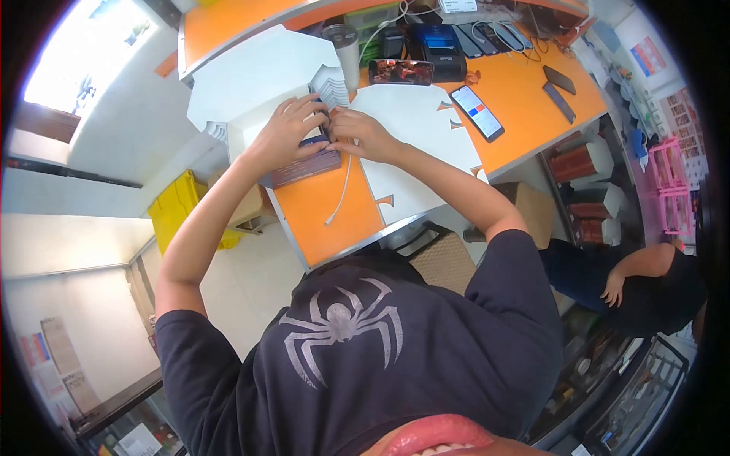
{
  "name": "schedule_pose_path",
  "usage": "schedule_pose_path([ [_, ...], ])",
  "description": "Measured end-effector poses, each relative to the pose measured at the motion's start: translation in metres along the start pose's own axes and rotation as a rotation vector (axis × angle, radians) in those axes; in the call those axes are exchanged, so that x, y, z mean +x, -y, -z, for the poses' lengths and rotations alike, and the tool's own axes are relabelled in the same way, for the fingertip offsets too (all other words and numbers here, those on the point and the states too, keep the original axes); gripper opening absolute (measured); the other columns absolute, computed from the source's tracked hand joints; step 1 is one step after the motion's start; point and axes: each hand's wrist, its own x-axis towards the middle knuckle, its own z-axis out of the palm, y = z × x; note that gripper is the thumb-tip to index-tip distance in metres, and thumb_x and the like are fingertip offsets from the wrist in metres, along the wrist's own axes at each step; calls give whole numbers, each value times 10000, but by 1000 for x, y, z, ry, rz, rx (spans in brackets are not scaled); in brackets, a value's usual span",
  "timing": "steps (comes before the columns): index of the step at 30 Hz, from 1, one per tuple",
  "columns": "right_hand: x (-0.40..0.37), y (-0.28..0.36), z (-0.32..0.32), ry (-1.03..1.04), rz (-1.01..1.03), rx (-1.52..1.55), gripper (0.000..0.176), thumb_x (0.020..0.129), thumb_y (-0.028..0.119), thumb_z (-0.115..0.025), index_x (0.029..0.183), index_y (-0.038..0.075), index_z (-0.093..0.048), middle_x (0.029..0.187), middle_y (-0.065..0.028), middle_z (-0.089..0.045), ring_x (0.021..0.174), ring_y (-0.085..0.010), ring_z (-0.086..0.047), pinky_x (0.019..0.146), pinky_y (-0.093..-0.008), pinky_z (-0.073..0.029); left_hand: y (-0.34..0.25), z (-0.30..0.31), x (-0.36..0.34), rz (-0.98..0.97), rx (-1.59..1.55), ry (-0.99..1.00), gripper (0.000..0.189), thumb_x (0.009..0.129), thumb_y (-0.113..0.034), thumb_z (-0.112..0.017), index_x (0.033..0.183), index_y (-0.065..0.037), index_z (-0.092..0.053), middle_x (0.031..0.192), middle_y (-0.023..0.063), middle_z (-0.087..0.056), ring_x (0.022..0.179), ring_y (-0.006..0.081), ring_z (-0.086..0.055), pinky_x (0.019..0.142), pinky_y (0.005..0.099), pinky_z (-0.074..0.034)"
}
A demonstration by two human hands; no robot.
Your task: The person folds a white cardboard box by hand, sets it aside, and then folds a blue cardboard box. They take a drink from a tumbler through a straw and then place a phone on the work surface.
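My left hand (293,131) curls over a small dark box (312,140), its fingers along the top and its thumb at the near side. From the right, my right hand (363,135) has its fingers drawn together at the same box's edge; most of the box is hidden under both hands. Beneath lies a purple-brown printed pack (308,167). A thin white cable (344,190) runs down the table from near my right hand. White flat card sheets (414,144) lie to the right, and a folded white stack (331,85) stands just beyond my fingers.
The orange table (319,228) carries a phone with a lit screen (477,112), a propped phone playing video (401,72), a lidded cup (344,53), a dark printer-like device (439,52) and several other phones. A white open carton (262,68) stands at back left. Another person (639,285) is at right.
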Motion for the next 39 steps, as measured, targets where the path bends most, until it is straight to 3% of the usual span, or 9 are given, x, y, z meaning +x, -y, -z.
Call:
schedule_pose_path([
  [4, -6, 5, -5, -119, -1, -27, 169, 760, 188, -657, 811, 57, -563, 869, -77, -582, 886, -263, -550, 958, -382, -392, -2, -7, 0, -11, 0, -30, 312, 735, -183, -655, 993, -57, -533, 1285, 106, -452, 1276, 299, -324, 1046, 449, -273],
  [10, -8, 20, -5, -127, -253, 122, 160, 750, 132, -630, 867, 36, -577, 919, -111, -598, 880, -282, -567, 813, -342, -454, -7, -8, 1, 24, -140, -23, 606, 823, -355, -587, 1304, -61, -363, 1401, 165, -302, 1302, 315, -270, 1051, 460, -263],
  [13, -4, 25, -11, -307, -335, 181, 157, 760, 141, -612, 846, 13, -580, 928, -127, -600, 865, -284, -575, 760, -335, -459, -14, -7, -5, 163, -44, -278, 694, 832, -402, -568, 1369, -80, -271, 1352, 214, -364, 1246, 341, -361, 1016, 442, -311],
  [17, 17, 30, -6, -467, -510, 113, 229, 791, 208, -607, 813, -19, -595, 925, -161, -609, 866, -286, -586, 742, -349, -466, -39, 1, -18, 484, -442, 137, 735, 827, -383, -587, 1415, -181, -196, 1211, 215, -520, 1129, 380, -488, 946, 427, -387],
  [22, 85, 47, 19, 116, -1001, -254, 415, 771, 370, -642, 901, -24, -633, 937, -175, -632, 857, -297, -624, 720, -379, -498, -38, -3, -31, 670, -521, -544, 461, 823, -295, -622, 1185, -48, -478, 973, 185, -609, 913, 274, -605, 776, 389, -455],
  [24, 96, 44, 8, 214, -951, -394, 336, 768, 307, -637, 907, 1, -655, 945, -158, -643, 877, -277, -630, 724, -349, -503, -9, 7, -46, 820, -116, -647, 428, 789, -374, -650, 1011, -19, -558, 925, 171, -597, 848, 282, -586, 733, 396, -452],
  [27, 106, 27, -13, 341, -995, -510, 252, 770, 218, -614, 927, 29, -671, 958, -132, -652, 919, -259, -629, 736, -333, -507, 51, -6, -81, 1062, 268, -395, 468, 752, -380, -676, 1026, -15, -570, 939, 179, -604, 900, 317, -578, 777, 413, -450],
  [30, 104, 25, -16, 352, -1037, -536, 206, 775, 139, -581, 931, 45, -675, 978, -123, -652, 951, -255, -623, 746, -331, -509, 57, 8, -84, 1114, 46, -11, 379, 765, -292, -663, 999, -5, -583, 923, 187, -613, 942, 331, -566, 805, 415, -446],
  [39, 82, 13, -42, 13, -1060, -509, 163, 778, 57, -542, 865, 34, -677, 952, -163, -651, 910, -284, -635, 728, -335, -517, 49, -1, -80, 1024, 145, -102, 255, 770, -167, -637, 935, 17, -579, 967, 194, -605, 941, 358, -561, 786, 422, -452],
])
